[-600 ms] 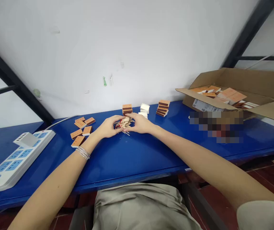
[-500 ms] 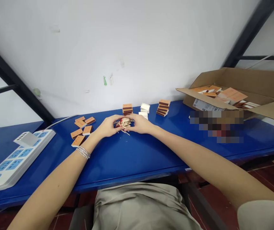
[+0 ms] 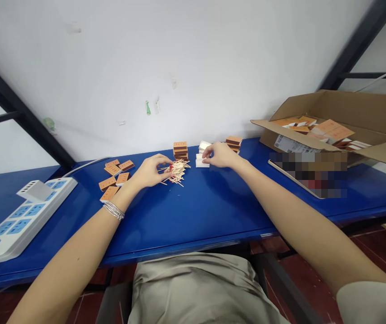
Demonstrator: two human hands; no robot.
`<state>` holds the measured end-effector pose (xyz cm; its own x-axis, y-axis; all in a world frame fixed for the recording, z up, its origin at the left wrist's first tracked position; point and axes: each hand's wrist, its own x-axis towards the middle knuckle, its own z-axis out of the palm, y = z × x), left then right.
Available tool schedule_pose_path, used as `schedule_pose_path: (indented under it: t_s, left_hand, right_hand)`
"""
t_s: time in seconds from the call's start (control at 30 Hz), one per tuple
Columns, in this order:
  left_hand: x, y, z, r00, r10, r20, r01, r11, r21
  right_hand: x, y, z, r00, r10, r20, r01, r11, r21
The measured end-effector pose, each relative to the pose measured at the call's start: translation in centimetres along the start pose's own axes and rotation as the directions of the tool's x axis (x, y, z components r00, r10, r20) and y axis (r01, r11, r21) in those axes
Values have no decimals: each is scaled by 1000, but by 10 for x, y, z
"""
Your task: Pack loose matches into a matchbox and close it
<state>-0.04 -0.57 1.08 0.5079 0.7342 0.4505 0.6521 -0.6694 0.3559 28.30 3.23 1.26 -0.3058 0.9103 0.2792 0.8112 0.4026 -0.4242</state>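
Noting hands now apart: right hand, half open, fingertips on white matchbox trays; left hand, loosely curled, empty beside loose matchsticks.

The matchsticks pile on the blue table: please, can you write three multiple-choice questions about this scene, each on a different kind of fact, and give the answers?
1. Where is the loose pile of matchsticks?
A) on the power strip B) on the blue table C) inside a carton

2. What colour are the tops of the matchbox sleeves?
A) orange B) green C) black

3. What state is the cardboard box in?
A) taped shut B) upside down C) open

Answers: B, it lies beside the left hand; A, the tops show orange; C, its flaps stand apart, showing matchboxes inside.
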Motion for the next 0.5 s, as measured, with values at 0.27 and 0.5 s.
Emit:
schedule_pose_path:
  t_s: [0.27,0.5]
  left_hand:
    - [1,1,-5,999,-34,-14,34,999,16]
    - [0,9,-24,952,-134,276,142,990,-10]
  right_hand:
    - [-3,-7,-3,986,43,162,-36,998,-44]
    - [-33,-60,-20,832,-256,492,167,961,218]
